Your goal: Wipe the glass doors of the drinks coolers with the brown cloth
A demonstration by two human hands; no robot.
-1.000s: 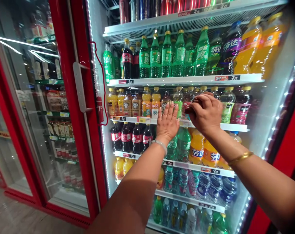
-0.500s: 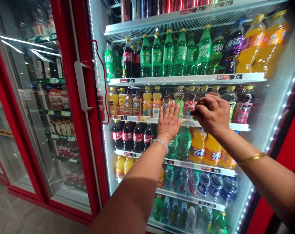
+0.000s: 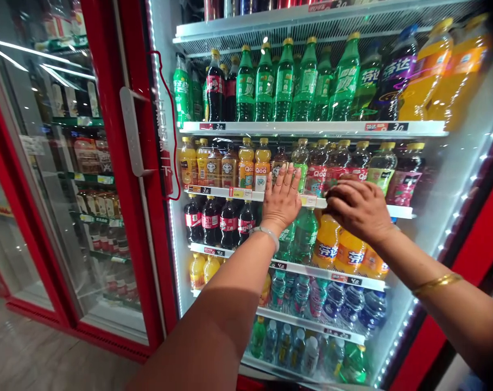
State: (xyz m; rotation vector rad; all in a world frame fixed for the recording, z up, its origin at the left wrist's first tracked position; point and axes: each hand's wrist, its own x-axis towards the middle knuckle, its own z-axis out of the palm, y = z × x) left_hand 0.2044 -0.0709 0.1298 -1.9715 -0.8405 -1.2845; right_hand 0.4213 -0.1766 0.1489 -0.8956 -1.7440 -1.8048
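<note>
My left hand (image 3: 282,198) is spread flat, fingers pointing up, and seems to lie against the glass door of a lit drinks fridge, in front of the middle shelf (image 3: 246,194). On its wrist is a pale bangle (image 3: 266,232). To its right my right hand (image 3: 358,209) is curled, with fingers bent and knuckles outward. Something dark shows under its fingers, but I cannot make out what it is. Behind the hands stand Qoo juice bottles (image 3: 263,168) and a light green bottle (image 3: 300,160). Orange soda bottles (image 3: 327,244) stand below the right hand.
Green soda bottles (image 3: 285,81) fill the shelf above; cola bottles (image 3: 209,220) stand lower left. A white door handle (image 3: 133,133) sits on the red frame (image 3: 108,108) at left. Farther left is another glass-fronted fridge (image 3: 67,260). A tiled floor (image 3: 26,347) shows at lower left.
My right hand has moved down from the middle-shelf bottles toward the shelf edge, still curled. My left hand stays flat in nearly the same place. The view has shifted slightly.
</note>
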